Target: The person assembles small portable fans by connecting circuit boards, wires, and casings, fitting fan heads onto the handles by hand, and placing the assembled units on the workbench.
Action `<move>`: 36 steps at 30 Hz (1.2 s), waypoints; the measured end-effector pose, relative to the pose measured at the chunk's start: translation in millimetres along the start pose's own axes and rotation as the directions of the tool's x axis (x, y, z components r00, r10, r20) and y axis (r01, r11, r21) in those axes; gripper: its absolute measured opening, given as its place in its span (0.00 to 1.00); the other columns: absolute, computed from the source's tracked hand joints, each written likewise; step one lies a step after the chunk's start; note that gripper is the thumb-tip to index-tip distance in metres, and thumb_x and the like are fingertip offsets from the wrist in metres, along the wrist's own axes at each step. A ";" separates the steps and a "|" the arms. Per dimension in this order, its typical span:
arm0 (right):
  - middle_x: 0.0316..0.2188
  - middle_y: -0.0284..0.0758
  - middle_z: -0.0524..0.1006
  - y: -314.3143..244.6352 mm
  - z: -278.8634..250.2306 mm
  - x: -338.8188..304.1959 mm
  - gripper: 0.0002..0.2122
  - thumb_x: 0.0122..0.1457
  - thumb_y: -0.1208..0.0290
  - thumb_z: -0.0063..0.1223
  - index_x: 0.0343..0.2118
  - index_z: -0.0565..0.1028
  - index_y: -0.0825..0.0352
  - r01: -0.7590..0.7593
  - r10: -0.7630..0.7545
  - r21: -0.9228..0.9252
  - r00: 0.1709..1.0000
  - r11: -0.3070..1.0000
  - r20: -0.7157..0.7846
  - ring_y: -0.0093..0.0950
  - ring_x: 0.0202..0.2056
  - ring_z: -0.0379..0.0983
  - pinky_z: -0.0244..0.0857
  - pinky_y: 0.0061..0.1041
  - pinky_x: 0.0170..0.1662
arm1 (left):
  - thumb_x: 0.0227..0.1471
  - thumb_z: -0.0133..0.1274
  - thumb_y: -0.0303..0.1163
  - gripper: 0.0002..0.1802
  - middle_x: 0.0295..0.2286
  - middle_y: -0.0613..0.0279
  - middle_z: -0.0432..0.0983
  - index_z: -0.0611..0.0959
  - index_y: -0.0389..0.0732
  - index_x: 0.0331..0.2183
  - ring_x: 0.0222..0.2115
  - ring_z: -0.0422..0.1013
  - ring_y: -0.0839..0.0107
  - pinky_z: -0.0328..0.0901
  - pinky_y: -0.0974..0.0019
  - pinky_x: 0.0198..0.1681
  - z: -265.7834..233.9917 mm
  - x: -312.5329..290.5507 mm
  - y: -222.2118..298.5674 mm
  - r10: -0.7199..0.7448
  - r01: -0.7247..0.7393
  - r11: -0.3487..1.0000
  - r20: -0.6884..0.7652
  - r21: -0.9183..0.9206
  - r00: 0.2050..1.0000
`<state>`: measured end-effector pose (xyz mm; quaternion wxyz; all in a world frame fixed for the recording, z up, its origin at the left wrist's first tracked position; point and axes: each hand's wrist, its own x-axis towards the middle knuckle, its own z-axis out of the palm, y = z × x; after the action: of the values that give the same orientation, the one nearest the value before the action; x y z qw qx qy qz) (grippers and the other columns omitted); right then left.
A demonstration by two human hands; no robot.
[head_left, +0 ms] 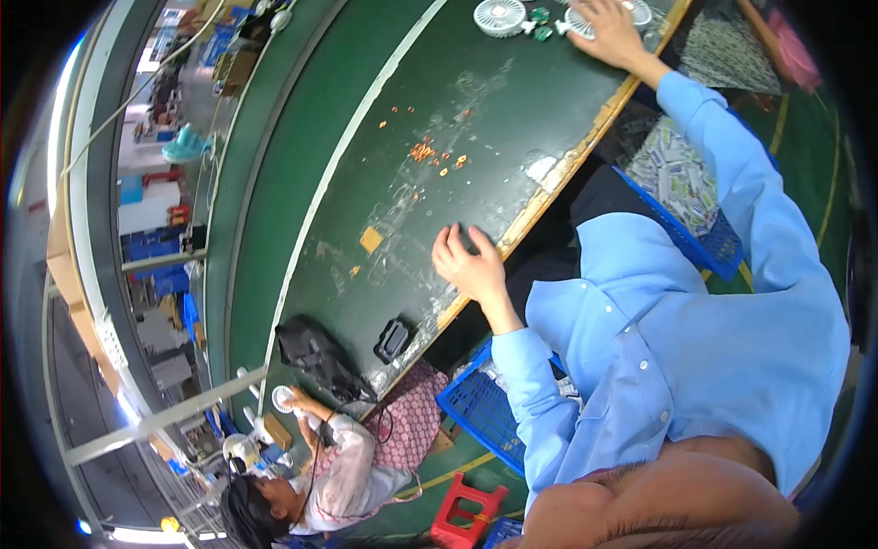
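My left hand (470, 265) is over the green worktable (366, 174) near its front edge, fingers spread and nothing in them. At the top edge of the view, my right hand (607, 33) reaches to the far right and closes over a white round fan part (578, 22), partly hidden by the fingers. Beside it lie a white round fan with a slatted grille (500, 16) and small green pieces (541, 26). Small orange-copper rings (422, 151) are scattered in mid-table, between my two hands. Nearer my left hand is a yellow square (370, 239) on the tabletop.
A black tray (393, 340) and black bag (318, 355) lie at the table's left end. Beyond, a co-worker (352, 457) holds a white round part (282, 399). Blue crates (485, 416) with small packets stand below the table edge, near a red stool (466, 512).
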<state>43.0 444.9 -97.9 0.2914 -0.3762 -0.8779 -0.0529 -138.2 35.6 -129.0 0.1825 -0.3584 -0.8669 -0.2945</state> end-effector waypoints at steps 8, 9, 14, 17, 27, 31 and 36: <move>0.54 0.40 0.67 -89.7 9.7 -24.0 0.25 0.54 0.58 0.57 0.53 0.69 0.63 0.314 -0.262 0.265 0.941 0.912 -0.214 0.41 0.58 0.61 0.53 0.47 0.61 | 0.52 0.57 0.35 0.14 0.44 0.57 0.75 0.83 0.38 0.39 0.48 0.68 0.56 0.61 0.54 0.53 -1.2 0.7 4.0 -0.042 0.042 0.999 -0.004 0.027 0.999; 0.54 0.40 0.67 -111.1 6.2 -35.2 0.25 0.54 0.59 0.57 0.53 0.69 0.63 0.345 -0.310 0.325 0.938 0.880 -0.158 0.42 0.59 0.60 0.52 0.47 0.62 | 0.52 0.57 0.35 0.14 0.44 0.57 0.75 0.83 0.38 0.39 0.48 0.68 0.56 0.61 0.54 0.53 -1.4 0.5 4.3 -0.043 0.043 0.999 -0.003 0.021 0.999; 0.57 0.43 0.65 -162.9 1.2 -66.3 0.32 0.53 0.52 0.59 0.57 0.66 0.66 0.362 -0.482 0.534 0.871 0.764 0.100 0.43 0.61 0.56 0.48 0.43 0.66 | 0.52 0.56 0.35 0.14 0.44 0.55 0.75 0.82 0.37 0.39 0.48 0.68 0.55 0.61 0.54 0.53 -1.4 2.5 3.8 -0.033 0.033 0.999 -0.003 0.026 0.999; 0.58 0.44 0.64 -161.1 0.9 -62.0 0.35 0.52 0.48 0.60 0.57 0.66 0.67 0.341 -0.517 0.547 0.831 0.765 0.205 0.42 0.62 0.55 0.47 0.44 0.66 | 0.52 0.56 0.35 0.13 0.43 0.54 0.75 0.82 0.38 0.38 0.48 0.69 0.54 0.61 0.53 0.53 -1.6 2.8 3.7 -0.037 0.037 0.999 -0.010 0.015 0.999; 0.62 0.40 0.60 -162.9 -1.8 -66.1 0.38 0.48 0.48 0.62 0.60 0.64 0.63 0.341 -0.504 0.482 0.823 0.807 0.262 0.42 0.66 0.51 0.42 0.45 0.69 | 0.50 0.58 0.33 0.14 0.43 0.54 0.76 0.81 0.37 0.38 0.47 0.70 0.55 0.62 0.54 0.53 -1.4 -0.2 7.0 -0.045 0.044 0.999 -0.056 -0.025 0.997; 0.60 0.41 0.62 -163.9 -4.6 -64.4 0.35 0.52 0.46 0.59 0.59 0.66 0.62 0.337 -0.489 0.462 0.832 0.821 0.261 0.41 0.65 0.52 0.43 0.43 0.69 | 0.49 0.59 0.32 0.19 0.44 0.52 0.75 0.79 0.35 0.43 0.48 0.69 0.53 0.60 0.52 0.56 -9.3 3.4 9.3 -0.085 0.064 0.970 -0.082 -0.236 0.993; 0.58 0.42 0.65 -162.0 -0.1 -62.2 0.33 0.53 0.44 0.57 0.57 0.68 0.63 0.366 -0.496 0.447 0.840 0.816 0.218 0.43 0.62 0.57 0.49 0.43 0.65 | 0.39 0.70 0.35 0.48 0.55 0.47 0.62 0.63 0.33 0.58 0.54 0.63 0.52 0.59 0.51 0.58 -96.0 69.6 59.9 0.045 -0.303 0.840 -0.499 -0.450 0.865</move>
<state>-34.9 290.5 -111.7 0.1912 -0.1028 -0.9689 0.1190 -131.5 43.9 3.4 0.3111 -0.3913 -0.6484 -0.5741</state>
